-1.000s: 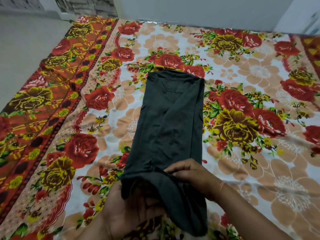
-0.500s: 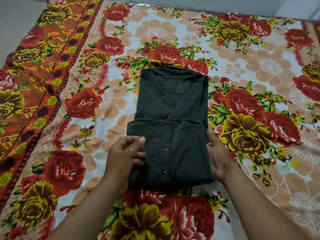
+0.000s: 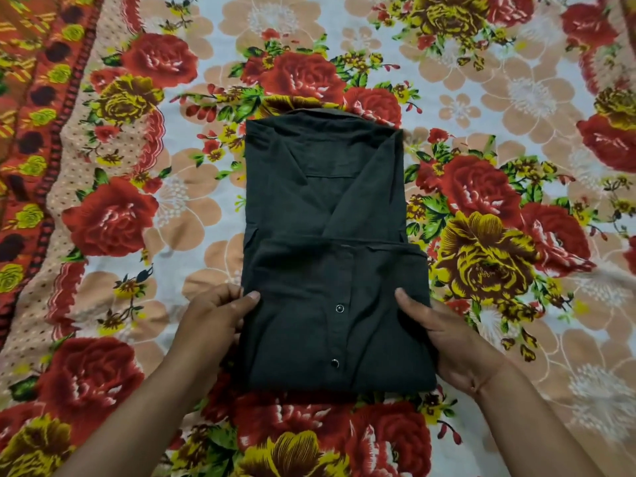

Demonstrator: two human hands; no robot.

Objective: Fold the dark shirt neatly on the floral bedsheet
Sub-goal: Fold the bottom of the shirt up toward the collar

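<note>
My left hand (image 3: 210, 321) has slid off the top to the dark shirt (image 3: 330, 270)'s side edge; both thumbs on top pinch it, right hand (image 3: 447, 342) opposite, on the floral bedsheet (image 3: 172, 201).

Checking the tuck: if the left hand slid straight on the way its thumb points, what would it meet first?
Probably only more dark shirt: the left hand points inward across the folded lower panel, toward the snap button.
</note>
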